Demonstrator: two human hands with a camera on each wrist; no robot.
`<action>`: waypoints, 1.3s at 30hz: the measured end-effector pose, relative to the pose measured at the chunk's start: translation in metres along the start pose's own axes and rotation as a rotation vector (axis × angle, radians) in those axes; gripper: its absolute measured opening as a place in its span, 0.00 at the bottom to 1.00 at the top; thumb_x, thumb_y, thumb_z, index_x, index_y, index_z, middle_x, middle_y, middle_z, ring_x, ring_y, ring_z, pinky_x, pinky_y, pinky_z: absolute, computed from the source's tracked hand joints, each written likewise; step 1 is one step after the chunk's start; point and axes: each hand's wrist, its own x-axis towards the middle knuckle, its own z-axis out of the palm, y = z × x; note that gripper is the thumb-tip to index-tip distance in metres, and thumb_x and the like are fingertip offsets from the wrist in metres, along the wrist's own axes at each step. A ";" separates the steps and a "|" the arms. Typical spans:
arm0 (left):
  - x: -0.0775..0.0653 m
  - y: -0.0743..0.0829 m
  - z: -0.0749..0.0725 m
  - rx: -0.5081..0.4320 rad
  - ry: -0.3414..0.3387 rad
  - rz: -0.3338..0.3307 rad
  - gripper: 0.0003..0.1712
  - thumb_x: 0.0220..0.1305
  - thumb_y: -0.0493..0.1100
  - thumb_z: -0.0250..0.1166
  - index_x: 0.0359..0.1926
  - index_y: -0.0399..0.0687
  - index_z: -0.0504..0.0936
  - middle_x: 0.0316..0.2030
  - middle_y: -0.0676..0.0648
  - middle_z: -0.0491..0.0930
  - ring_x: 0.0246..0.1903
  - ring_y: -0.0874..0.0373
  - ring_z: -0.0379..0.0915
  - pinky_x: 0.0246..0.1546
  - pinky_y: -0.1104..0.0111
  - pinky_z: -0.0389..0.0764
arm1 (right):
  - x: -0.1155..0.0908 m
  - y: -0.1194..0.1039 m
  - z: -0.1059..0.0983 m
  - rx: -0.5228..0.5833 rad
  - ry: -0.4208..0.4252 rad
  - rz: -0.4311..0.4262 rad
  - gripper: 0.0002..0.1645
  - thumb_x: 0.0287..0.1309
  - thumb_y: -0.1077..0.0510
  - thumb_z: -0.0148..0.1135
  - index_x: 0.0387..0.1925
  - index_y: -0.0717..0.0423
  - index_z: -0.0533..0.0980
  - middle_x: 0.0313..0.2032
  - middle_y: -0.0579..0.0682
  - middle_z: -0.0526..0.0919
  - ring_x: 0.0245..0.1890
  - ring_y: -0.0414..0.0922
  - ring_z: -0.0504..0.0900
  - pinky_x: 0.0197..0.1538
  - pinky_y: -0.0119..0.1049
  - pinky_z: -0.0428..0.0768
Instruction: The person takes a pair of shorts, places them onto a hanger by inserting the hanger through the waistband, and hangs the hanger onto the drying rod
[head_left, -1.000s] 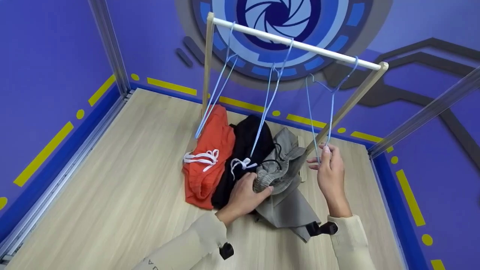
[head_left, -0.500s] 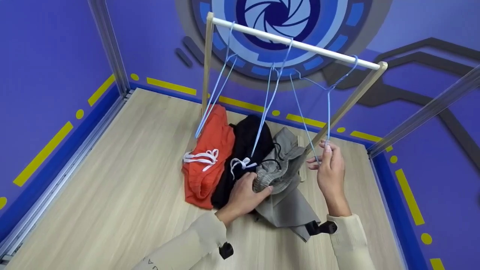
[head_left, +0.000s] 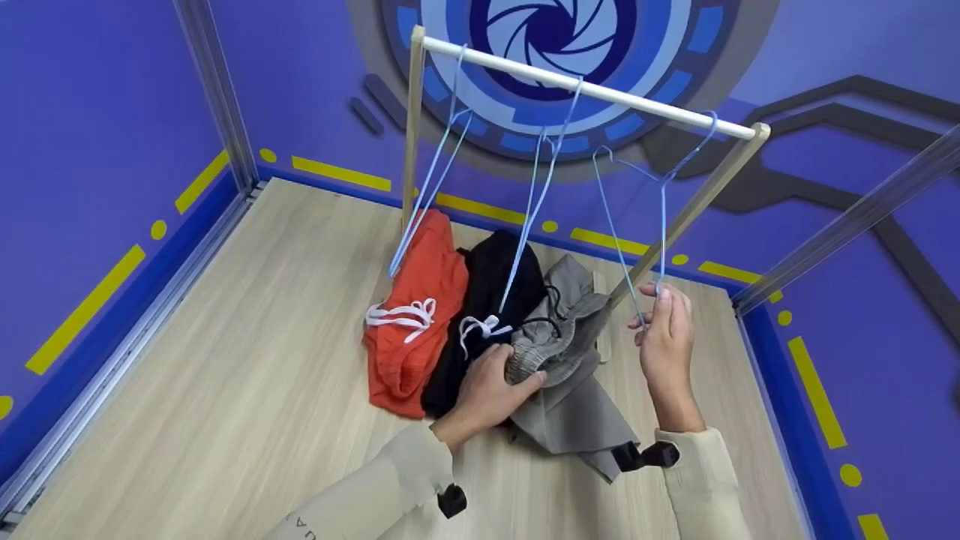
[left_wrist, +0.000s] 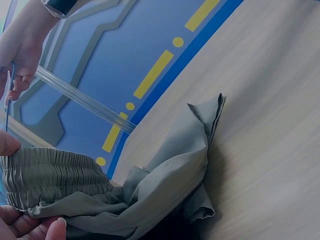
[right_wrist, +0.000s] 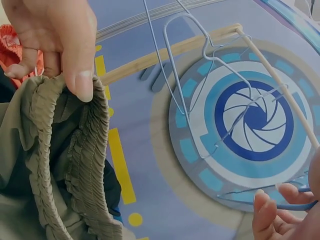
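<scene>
My left hand [head_left: 487, 390] grips the elastic waistband of the grey trousers [head_left: 581, 420], whose black drawstring trails over the fabric. In the left wrist view the gathered waistband [left_wrist: 55, 172] sits between thumb and fingers; in the right wrist view its opening [right_wrist: 70, 150] gapes. My right hand [head_left: 667, 360] pinches the lower end of the rightmost blue wire hanger [head_left: 663, 232]. That hanger's hook still loops over the white rail [head_left: 637, 100], and its frame is turned at an angle. The right hand stands to the right of the trousers, above the board.
Orange shorts [head_left: 420, 352] and a black garment [head_left: 499, 277], both with white drawstrings, lie left of the trousers. A blue hanger [head_left: 427, 199] and a middle hanger [head_left: 529, 217] hang from the rail above them. Wooden posts [head_left: 412, 127] hold the rail; patterned walls surround the board.
The hanger at the right swung leftward, then partly back. My right hand has shifted slightly right with the hanger's end. My left hand and the trousers have stayed in place.
</scene>
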 end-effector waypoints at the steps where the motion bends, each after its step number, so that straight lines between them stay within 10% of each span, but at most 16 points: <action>1: 0.000 0.000 0.000 -0.001 0.002 0.001 0.25 0.47 0.65 0.63 0.31 0.50 0.72 0.28 0.53 0.72 0.28 0.59 0.68 0.31 0.68 0.69 | 0.000 0.001 0.000 0.005 -0.006 0.006 0.27 0.69 0.43 0.31 0.51 0.57 0.69 0.49 0.44 0.64 0.29 0.47 0.75 0.25 0.27 0.72; 14: 0.000 0.000 0.000 -0.016 0.018 0.011 0.24 0.47 0.64 0.64 0.30 0.50 0.73 0.29 0.53 0.73 0.28 0.59 0.69 0.32 0.68 0.70 | -0.010 -0.024 -0.005 0.044 0.008 -0.006 0.24 0.71 0.51 0.30 0.52 0.64 0.65 0.46 0.49 0.64 0.30 0.47 0.70 0.28 0.27 0.68; 28: 0.003 -0.001 -0.004 -0.012 0.021 0.008 0.25 0.48 0.65 0.62 0.35 0.50 0.75 0.33 0.53 0.75 0.33 0.58 0.71 0.35 0.66 0.71 | -0.020 0.001 -0.013 0.045 0.088 -0.129 0.25 0.70 0.49 0.33 0.45 0.62 0.72 0.45 0.41 0.64 0.24 0.41 0.64 0.26 0.28 0.65; 39: 0.013 -0.003 -0.012 -0.057 0.012 -0.023 0.27 0.51 0.65 0.60 0.41 0.50 0.78 0.40 0.52 0.79 0.40 0.57 0.75 0.43 0.63 0.73 | -0.050 -0.003 -0.019 0.101 0.113 -0.119 0.23 0.71 0.55 0.32 0.41 0.70 0.70 0.49 0.54 0.70 0.27 0.45 0.65 0.26 0.30 0.65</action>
